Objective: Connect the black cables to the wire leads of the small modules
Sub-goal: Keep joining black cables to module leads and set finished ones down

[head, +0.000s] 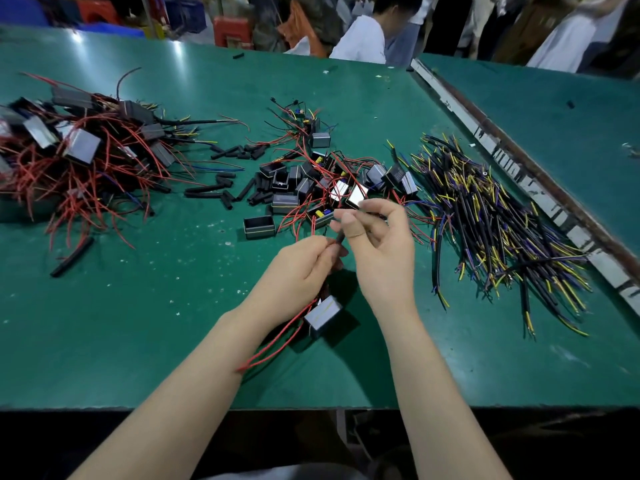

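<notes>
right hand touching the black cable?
Touching. The head view shows the right hand pinching the black cable between thumb and fingertips.

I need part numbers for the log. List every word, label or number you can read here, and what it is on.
No text can be read.
Modules: pale stripes on the casings, no legible characters.
Module by the cables: faint pale marks, too small and blurred to read.
Strip between the tables: dark smudges, not readable as text.
</notes>
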Available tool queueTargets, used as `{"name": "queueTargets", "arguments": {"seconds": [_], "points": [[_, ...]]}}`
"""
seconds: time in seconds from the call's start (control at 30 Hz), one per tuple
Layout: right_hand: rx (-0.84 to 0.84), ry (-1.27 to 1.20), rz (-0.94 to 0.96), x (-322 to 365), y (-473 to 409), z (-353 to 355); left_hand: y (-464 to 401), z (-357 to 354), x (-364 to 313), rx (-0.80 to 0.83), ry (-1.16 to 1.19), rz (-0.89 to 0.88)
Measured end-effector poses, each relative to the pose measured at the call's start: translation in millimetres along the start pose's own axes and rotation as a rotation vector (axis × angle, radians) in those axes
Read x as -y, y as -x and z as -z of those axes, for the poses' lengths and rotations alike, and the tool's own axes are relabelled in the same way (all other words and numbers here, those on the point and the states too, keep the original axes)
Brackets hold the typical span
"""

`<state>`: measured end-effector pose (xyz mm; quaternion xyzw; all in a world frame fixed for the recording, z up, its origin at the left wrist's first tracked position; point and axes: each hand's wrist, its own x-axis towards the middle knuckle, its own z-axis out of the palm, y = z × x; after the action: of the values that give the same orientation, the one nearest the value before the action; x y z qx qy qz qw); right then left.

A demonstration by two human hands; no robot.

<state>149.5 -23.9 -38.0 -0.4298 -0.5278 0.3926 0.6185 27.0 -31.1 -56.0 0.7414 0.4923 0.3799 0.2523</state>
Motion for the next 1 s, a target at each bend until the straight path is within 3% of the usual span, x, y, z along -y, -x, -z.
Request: {"name": "queueTargets", "arguments": {"seconds": [0.1,0.2,0.47,0.7,1.0], "points": [[0.046,0.199,0.053,-2,2,-2,-2,3,3,-0.1,0.026,0.039],[0.021,0.214,0.036,-2,0,-1,-3,7,2,-0.175,0.106,0.086],[0.142,0.265,0.0,-5,1,-2,-3,4,0,-0.17,0.058,0.076],[0.09,0.184,-0.09,-8,-5,1,-2,2,-1,-0.171,0.026,0.031],[0.048,0.389,-0.018,-12,-6,8,-4,3,2,-0.153,-0.024,0.017]]}}
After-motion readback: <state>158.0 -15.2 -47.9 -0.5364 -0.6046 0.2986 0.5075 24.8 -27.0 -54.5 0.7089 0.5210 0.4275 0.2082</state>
